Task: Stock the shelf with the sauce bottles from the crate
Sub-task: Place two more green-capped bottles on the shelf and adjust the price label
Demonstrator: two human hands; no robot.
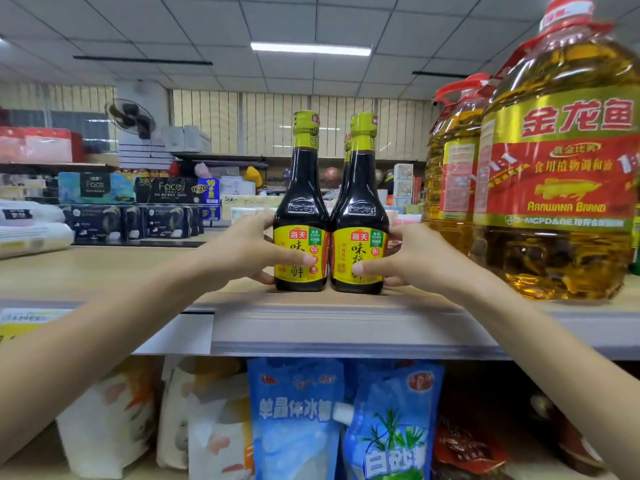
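Observation:
Two dark sauce bottles with yellow labels and green-yellow caps stand upright side by side on the top shelf (346, 327), near its front edge. My left hand (242, 251) wraps around the left sauce bottle (300, 209), thumb across its label. My right hand (408, 261) grips the right sauce bottle (360, 209) the same way. The two bottles touch at their shoulders. A third bottle's cap (347, 147) peeks out behind them. The crate is out of sight.
Two big cooking oil jugs (561, 174) (450, 168) stand on the same shelf just right of my right hand. Left of the bottles the shelf top is bare wood. Below hang blue sugar pouches (298, 417) and white bags (114, 420). Tissue packs (138, 202) fill a far shelf.

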